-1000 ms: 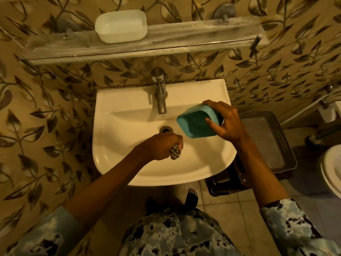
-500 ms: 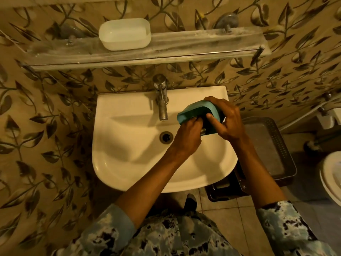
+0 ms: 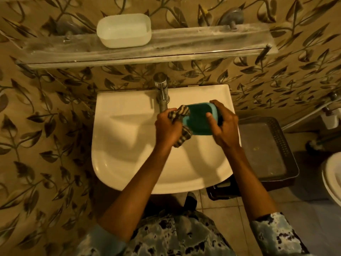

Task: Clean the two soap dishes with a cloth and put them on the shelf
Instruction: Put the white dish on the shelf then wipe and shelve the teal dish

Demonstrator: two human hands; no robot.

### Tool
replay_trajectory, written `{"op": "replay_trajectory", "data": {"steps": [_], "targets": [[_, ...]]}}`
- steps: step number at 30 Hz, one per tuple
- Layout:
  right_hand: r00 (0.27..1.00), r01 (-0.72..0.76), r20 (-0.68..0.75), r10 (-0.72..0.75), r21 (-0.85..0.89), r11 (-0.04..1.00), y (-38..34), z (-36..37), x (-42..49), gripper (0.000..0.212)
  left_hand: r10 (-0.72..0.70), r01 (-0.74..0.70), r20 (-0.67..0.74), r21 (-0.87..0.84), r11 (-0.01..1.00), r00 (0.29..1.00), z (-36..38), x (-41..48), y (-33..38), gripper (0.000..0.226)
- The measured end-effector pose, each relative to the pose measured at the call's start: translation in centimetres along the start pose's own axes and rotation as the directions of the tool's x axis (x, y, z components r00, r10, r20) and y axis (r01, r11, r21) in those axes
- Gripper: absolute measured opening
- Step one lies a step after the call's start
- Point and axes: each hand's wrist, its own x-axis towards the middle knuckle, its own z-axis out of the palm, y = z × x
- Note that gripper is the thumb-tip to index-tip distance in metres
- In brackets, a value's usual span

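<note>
A teal soap dish (image 3: 198,120) is held over the white sink (image 3: 125,145), its hollow facing up. My right hand (image 3: 224,126) grips its right end, thumb inside the rim. My left hand (image 3: 168,129) is closed on a checked cloth (image 3: 181,124) that is pressed against the dish's left edge. A white soap dish (image 3: 124,30) stands on the glass shelf (image 3: 203,43) above the sink, left of the shelf's middle.
A chrome tap (image 3: 162,95) rises just behind my left hand. A dark perforated tray (image 3: 265,148) sits to the right of the sink, and a white toilet rim (image 3: 332,178) shows at the right edge. Leaf-patterned wall surrounds the shelf.
My left hand has come up from the sink basin with the cloth to the teal dish. The dish has turned so its hollow faces up.
</note>
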Motion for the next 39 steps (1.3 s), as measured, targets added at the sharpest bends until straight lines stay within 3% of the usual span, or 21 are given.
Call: {"op": "replay_trajectory", "data": {"steps": [3,5,7,9,12,14,16,18,19,21,24,25,27,29,30,31,33,36,39], "targets": [[1.0,-0.016,0.006,0.016,-0.005,1.0,-1.9,3.0,-1.8,0.048,-0.272,0.252,-0.051,-0.245,0.936,0.961,1.6,-0.1,1.2,0.035],[0.999,-0.037,-0.021,0.038,0.044,0.998,-2.6,4.2,-2.4,0.047,-0.331,0.297,-0.049,-0.331,0.895,0.942,2.1,-0.2,1.5,0.037],[0.996,-0.061,-0.057,0.067,0.108,0.992,-3.1,4.4,-2.0,0.04,-0.209,0.2,-0.027,-0.191,0.961,0.978,2.5,-0.5,1.4,0.015],[0.993,-0.073,-0.083,0.086,0.146,0.987,-3.2,3.9,-1.3,0.029,0.021,-0.022,0.114,0.01,1.0,0.993,2.5,-1.1,1.5,0.025],[0.989,-0.116,-0.071,0.133,0.21,0.971,-3.0,2.8,-1.4,0.024,0.173,-0.234,0.389,0.115,0.965,0.905,1.7,-0.5,1.1,0.016],[0.987,-0.141,-0.041,0.154,0.23,0.963,-2.7,2.2,-1.7,0.028,0.196,-0.292,0.455,0.149,0.945,0.869,1.4,0.1,1.5,0.018],[0.985,-0.166,-0.009,0.172,0.23,0.959,-2.8,1.9,-1.6,0.035,0.14,-0.215,0.383,0.16,0.963,0.913,2.0,0.3,1.7,0.01],[0.987,-0.159,0.007,0.161,0.205,0.966,-3.5,2.1,-1.1,0.039,-0.137,0.146,0.2,-0.031,0.989,0.97,2.9,-0.2,1.9,0.021],[0.988,-0.152,-0.001,0.155,0.2,0.968,-3.9,2.3,-1.0,0.039,-0.303,0.331,0.158,-0.203,0.921,0.94,3.4,-0.5,1.8,0.017],[0.989,-0.114,-0.071,0.13,0.198,0.974,-4.4,2.5,-1.1,0.035,-0.483,0.517,0.198,-0.442,0.733,0.853,3.2,-0.2,2.3,0.016],[0.983,-0.088,-0.145,0.112,0.163,0.983,-4.6,2.5,-2.3,0.034,-0.513,0.605,0.36,-0.649,0.462,0.779,1.7,1.4,3.2,0.027],[0.982,-0.094,-0.149,0.118,0.16,0.983,-4.6,2.5,-2.3,0.035,-0.505,0.582,0.337,-0.659,0.477,0.795,1.5,1.4,3.6,0.026],[0.982,-0.109,-0.135,0.131,0.158,0.981,-4.8,2.1,-1.7,0.033,-0.403,0.463,0.228,-0.451,0.763,0.886,2.1,0.3,3.9,0.008],[0.987,-0.126,-0.083,0.14,0.157,0.98,-4.8,1.5,-0.5,0.026,-0.143,0.175,0.194,-0.158,0.972,0.97,2.5,-0.6,4.0,0.013],[0.987,-0.145,-0.041,0.152,0.145,0.979,-4.6,1.0,0.1,0.025,0.028,-0.02,0.26,-0.031,0.999,0.965,2.3,-0.6,4.1,0.015],[0.985,-0.175,0.009,0.175,0.131,0.976,-4.3,0.5,0.6,0.026,0.167,-0.208,0.358,0.078,0.975,0.919,1.8,-0.3,4.4,0.015],[0.967,-0.244,0.105,0.232,0.124,0.962,-3.5,-0.4,1.2,0.033,0.285,-0.467,0.538,0.238,0.852,0.793,0.7,0.6,4.9,0.013],[0.946,-0.29,0.188,0.263,0.134,0.948,-2.8,-1.1,1.8,0.033,0.291,-0.651,0.707,0.307,0.694,0.644,0.0,0.2,4.5,0.004],[0.934,-0.317,0.219,0.281,0.153,0.936,-2.2,-1.7,1.3,0.03,0.222,-0.858,0.885,0.291,0.423,0.41,-1.9,1.0,2.9,0.029]]}}
